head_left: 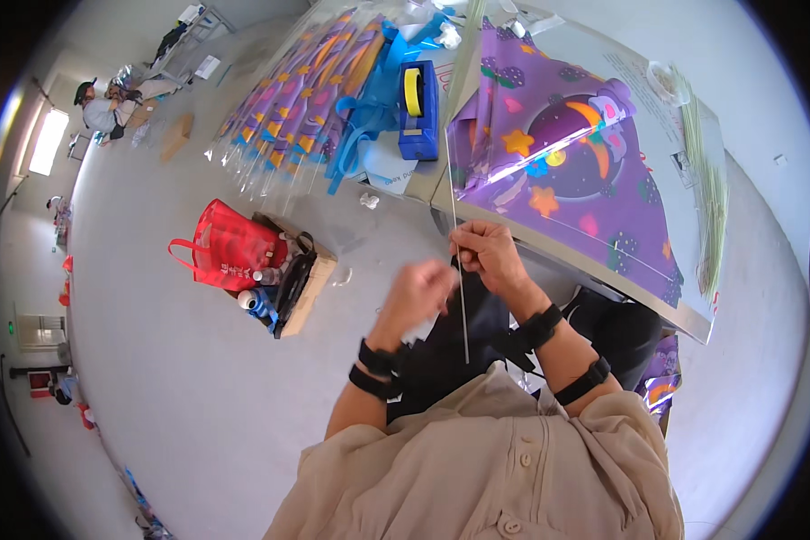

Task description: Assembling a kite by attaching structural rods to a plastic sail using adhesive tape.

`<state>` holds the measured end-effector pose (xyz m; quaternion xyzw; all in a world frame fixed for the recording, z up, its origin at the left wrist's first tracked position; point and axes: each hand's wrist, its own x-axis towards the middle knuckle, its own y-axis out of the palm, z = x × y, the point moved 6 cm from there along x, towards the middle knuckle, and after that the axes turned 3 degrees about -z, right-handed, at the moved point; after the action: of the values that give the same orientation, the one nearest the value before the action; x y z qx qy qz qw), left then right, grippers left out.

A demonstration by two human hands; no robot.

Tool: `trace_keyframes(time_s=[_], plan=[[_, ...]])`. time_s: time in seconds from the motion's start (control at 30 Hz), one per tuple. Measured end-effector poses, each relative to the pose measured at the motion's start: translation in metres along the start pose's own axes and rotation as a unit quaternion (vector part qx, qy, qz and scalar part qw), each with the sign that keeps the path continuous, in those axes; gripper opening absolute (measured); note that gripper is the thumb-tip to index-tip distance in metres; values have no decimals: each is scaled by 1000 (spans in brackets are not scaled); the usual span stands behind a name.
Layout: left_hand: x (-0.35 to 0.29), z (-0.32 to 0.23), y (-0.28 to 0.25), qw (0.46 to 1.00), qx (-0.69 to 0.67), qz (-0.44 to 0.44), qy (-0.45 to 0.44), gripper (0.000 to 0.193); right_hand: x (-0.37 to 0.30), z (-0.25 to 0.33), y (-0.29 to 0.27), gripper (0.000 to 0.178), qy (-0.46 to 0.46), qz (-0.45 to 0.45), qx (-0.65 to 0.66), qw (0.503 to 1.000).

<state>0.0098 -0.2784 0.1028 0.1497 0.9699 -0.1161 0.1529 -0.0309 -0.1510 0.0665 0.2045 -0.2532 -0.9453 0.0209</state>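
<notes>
- While the right hand is pinching a thin, straight, whitish rod, the blurred left hand is hovering beside it; I cannot tell whether the left is gripping anything
- The rod is extending from beside a glossy purple star-printed plastic sheet down over dark trousers
- A blue block-shaped tape dispenser with a yellow roll is sitting left of the sheet

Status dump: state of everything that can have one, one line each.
thin rod: held, lower end free
right hand: shut on the thin rod
left hand: motion-blurred beside the thin rod, contact unclear
purple printed sheet: spread open
tape dispenser: yellow roll fitted
blue strips: loosely bunched
cardboard box: open, filled
red bag: upright, handle out
</notes>
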Motion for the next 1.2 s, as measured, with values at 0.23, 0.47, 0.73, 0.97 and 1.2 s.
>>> trace_keyframes(time_s=[0.23, 0.47, 0.73, 0.97, 1.2], plan=[[148, -2, -145, 957, 71, -263, 102, 23, 10, -36, 21, 8, 77, 11, -5, 997], [203, -34, -114, 965, -15, -256, -49, 13, 26, -42, -1, 10, 77, -32, -60, 995], [221, -21, -113, 927, -276, -237, -93, 21, 32, -46, 2, 8, 14, -21, -99, 995], [161, -1, -94, 936, -256, -209, -123, 20, 34, -55, 1, 8, 46, -22, -90, 995], [-22, 54, -29, 963, -202, -156, -90, 11, 37, -57, -3, 8, 57, -30, -69, 996]])
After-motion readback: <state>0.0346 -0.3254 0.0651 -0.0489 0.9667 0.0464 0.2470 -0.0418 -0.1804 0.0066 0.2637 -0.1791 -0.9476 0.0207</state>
